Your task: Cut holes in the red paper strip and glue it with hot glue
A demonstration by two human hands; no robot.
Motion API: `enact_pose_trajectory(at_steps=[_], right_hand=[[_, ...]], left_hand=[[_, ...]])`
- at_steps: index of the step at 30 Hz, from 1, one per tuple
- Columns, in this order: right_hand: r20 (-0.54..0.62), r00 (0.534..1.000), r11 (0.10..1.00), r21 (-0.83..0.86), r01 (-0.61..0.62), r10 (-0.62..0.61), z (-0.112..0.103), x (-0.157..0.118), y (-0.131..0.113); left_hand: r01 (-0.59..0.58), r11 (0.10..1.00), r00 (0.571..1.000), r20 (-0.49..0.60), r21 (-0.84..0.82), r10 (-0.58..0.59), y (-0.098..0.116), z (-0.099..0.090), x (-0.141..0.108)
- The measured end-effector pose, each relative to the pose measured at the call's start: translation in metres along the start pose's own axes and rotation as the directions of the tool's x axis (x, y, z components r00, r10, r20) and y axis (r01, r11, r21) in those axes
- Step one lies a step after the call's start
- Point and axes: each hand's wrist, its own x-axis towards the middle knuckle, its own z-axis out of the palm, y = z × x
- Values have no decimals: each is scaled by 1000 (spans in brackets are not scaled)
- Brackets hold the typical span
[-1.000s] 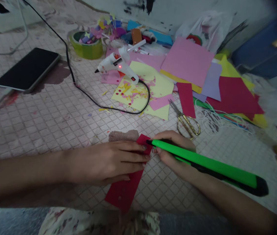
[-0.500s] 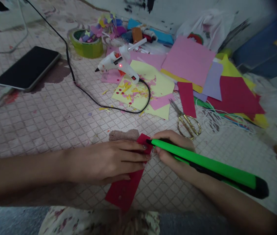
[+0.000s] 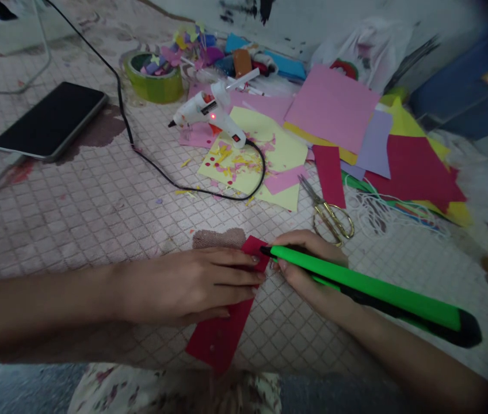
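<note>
A narrow red paper strip (image 3: 222, 338) lies slantwise on the cloth-covered table, with small round marks near its lower end. My left hand (image 3: 196, 283) rests flat across the strip, fingers stretched out and pressing it down. In my right hand (image 3: 308, 261) is a long green-and-black hole punch (image 3: 369, 282), gripped around its handles. Its black tip sits at the strip's upper right edge; whether the jaws are closed on the paper is hard to see.
Gold-handled scissors (image 3: 328, 213) lie beyond my right hand, beside tangled white string (image 3: 376, 210). Farther back are a lit glue gun (image 3: 213, 115) with a black cord, a tape roll (image 3: 153, 83), coloured paper (image 3: 334, 106) and a phone (image 3: 49, 121).
My right hand and the hole punch have shifted slightly to the right, the tip drawing a little toward the strip's edge. My left hand and the strip stay put.
</note>
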Motion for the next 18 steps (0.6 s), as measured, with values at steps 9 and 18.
enact_pose_trajectory(at_steps=[9, 18], right_hand=[[-37, 999, 999, 36, 12, -10, 4, 3, -5], [35, 999, 999, 45, 19, -21, 0, 7, -11]], left_hand=[[-28, 999, 999, -47, -26, 27, -1, 3, -1], [-33, 999, 998, -56, -17, 32, -1, 3, -1]])
